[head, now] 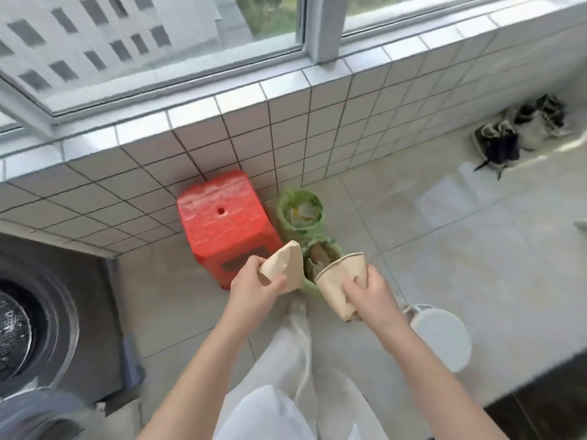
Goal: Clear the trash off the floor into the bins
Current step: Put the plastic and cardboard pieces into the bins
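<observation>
My left hand (254,285) grips a flattened brown paper cup (286,265), held just left of the near bin. My right hand (368,292) grips a second brown paper cup (341,281), squashed a little and with its mouth tilted toward that bin. Two small bins lined with green bags stand on the floor by the tiled wall. The near bin (333,249) holds brown paper trash and is partly hidden by both cups. The far bin (300,212) holds white and yellow scraps.
A red plastic stool (222,217) stands against the tiled wall, left of the bins. A washing machine (38,325) fills the left side. A white round lid or bucket (441,335) sits on the floor at right. Shoes (521,131) lie at the far right.
</observation>
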Tool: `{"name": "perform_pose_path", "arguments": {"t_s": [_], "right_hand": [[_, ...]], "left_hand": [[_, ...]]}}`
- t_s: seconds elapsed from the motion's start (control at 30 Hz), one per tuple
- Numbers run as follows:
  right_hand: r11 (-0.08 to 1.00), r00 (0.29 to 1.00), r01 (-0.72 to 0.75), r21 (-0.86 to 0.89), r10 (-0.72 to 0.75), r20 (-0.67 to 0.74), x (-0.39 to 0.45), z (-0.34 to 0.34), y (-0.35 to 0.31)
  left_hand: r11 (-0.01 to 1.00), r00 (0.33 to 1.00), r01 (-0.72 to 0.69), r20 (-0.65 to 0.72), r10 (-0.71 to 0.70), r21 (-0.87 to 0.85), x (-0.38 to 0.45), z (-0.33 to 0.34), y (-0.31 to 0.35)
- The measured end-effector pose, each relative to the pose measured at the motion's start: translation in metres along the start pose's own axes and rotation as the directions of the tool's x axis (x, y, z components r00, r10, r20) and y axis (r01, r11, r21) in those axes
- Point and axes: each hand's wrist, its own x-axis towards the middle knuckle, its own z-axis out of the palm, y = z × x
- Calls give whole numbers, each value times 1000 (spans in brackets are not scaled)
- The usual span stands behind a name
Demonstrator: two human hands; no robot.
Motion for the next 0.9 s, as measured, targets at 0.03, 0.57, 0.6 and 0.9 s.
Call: {"name": "perform_pose_path", "arguments": {"t_s": [0.03,0.57,0.6,0.9], "right_hand": [[1000,1000,-25,-10,25,-12,12,-5,1],[945,962,-259,-201,270,31,233,10,93],[942,960,-260,-213,276,48,250,17,107],[890,967,-111,-442,199,159,411,101,239]], "left_hand": [[1000,1000,10,24,-10,16,15,9,4],[866,843,489,312,-437,-108,223,157,-45],[842,826,524,315,-467,-129,236,171,-57],[776,753,630,280,-596,-42,345,300,-182]]}}
